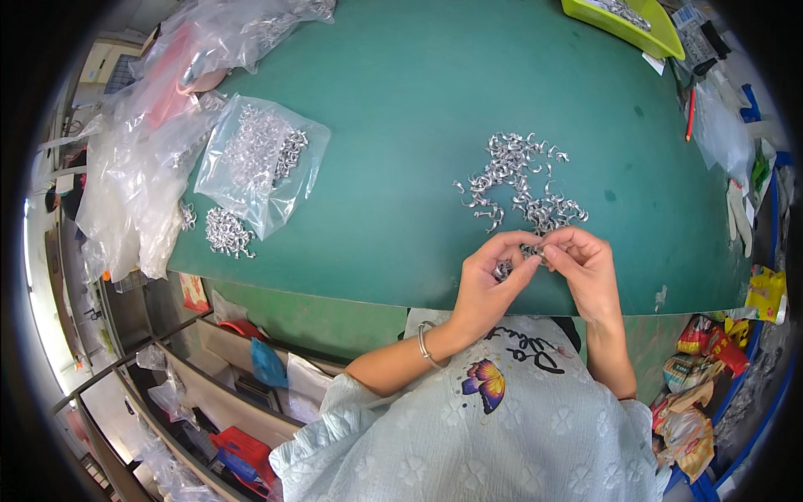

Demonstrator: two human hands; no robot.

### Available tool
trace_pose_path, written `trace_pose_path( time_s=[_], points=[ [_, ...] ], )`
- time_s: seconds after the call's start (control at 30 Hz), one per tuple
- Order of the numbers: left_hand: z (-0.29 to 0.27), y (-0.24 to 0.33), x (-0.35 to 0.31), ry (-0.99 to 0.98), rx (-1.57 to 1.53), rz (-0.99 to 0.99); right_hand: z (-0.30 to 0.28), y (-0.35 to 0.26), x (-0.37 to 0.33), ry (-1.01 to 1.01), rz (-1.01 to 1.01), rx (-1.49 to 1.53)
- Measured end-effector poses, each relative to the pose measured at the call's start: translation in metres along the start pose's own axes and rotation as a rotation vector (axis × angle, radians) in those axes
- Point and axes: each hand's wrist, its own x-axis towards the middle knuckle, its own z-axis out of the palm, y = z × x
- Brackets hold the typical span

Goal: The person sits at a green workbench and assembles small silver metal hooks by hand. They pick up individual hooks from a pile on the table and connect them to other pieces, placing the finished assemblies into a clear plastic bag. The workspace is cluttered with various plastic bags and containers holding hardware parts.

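Close to the table's near edge, my left hand (487,283) and my right hand (589,269) meet fingertip to fingertip. Between the pinched fingers is a small curved silvery metal piece (533,249), mostly covered by them. More silvery pieces (503,269) show in the curl of my left hand, under its fingers. Just beyond my hands, a loose heap of the same hook-like metal pieces (512,163) spreads over the green table (385,151). Its near end almost touches my right fingers.
A clear plastic bag of metal pieces (259,159) lies at the left, with a small pile (227,232) nearer me. Crumpled plastic bags (138,184) cover the left edge. A yellow-green basket (665,35) stands far right, a red pen (691,115) by the right edge.
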Motion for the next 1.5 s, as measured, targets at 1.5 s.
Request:
trace_pose_path(
  time_s=[1.5],
  points=[
    [-0.002,0.006,0.009,-0.013,-0.405,-0.344,0.001,-0.006,0.006,0.021,-0.352,-0.143]
  ],
)
